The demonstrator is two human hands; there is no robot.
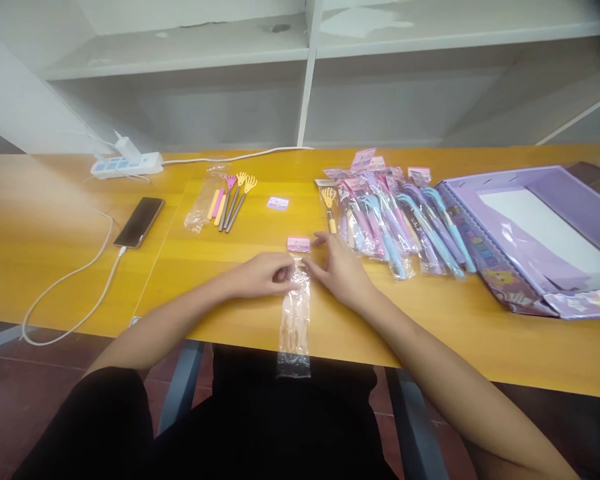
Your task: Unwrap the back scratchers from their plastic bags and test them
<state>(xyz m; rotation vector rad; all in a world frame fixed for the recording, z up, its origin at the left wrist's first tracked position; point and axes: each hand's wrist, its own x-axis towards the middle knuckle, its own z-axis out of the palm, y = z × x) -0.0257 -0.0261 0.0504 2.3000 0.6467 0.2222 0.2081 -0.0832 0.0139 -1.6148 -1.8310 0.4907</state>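
At centre, clear bag [296,323] lying lengthwise on tabletop [205,247], lower end past the near edge, with pink card [299,245] at its upper end. Left hand [269,274] with fingers curled at the bag's left side, impossible to tell whether pinching the film; right hand [341,270] open, thumb and forefinger spread beside the bag's top. Farther back, loose scratchers [235,200] at left; wrapped scratchers [386,217] at right, near purple box [530,179].
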